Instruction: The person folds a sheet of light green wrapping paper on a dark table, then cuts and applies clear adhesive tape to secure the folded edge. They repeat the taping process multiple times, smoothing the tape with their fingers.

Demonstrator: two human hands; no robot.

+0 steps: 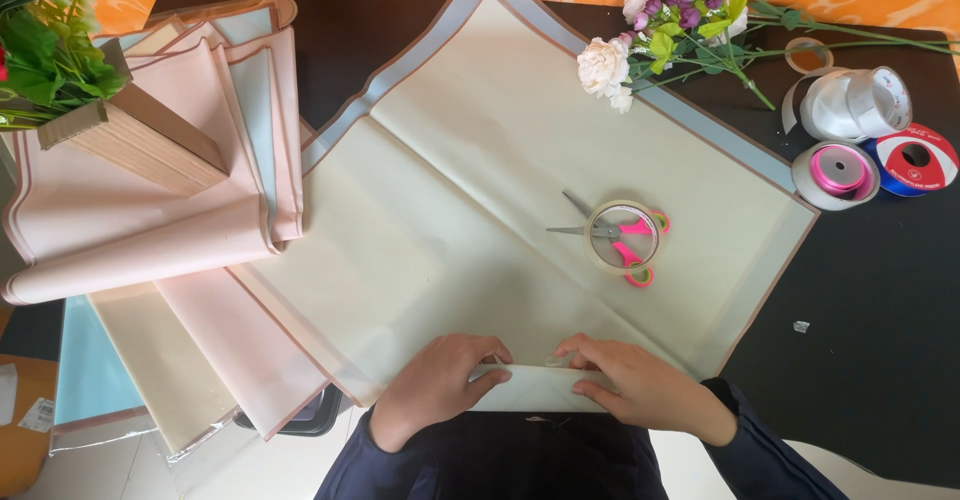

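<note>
Both hands are down at the near corner of the big cream wrapping-paper sheet with the blue and brown border (480, 220), which lies diamond-wise on the dark surface (870, 360). The left hand (435, 385) and right hand (640, 385) have their fingers curled over the turned-up corner flap, pinching it flat, not balled into fists.

My take: to get this fold clean, keep both thumbs level so the crease runs straight across, and press from the middle outward.

Further up, on the sheet, pink-handled scissors (605, 230) lie under a clear tape roll (622, 237); I'd watch that they don't drag. Beyond those, a bunch of white and purple artificial flowers (660, 20) rests at the far corner.
</note>
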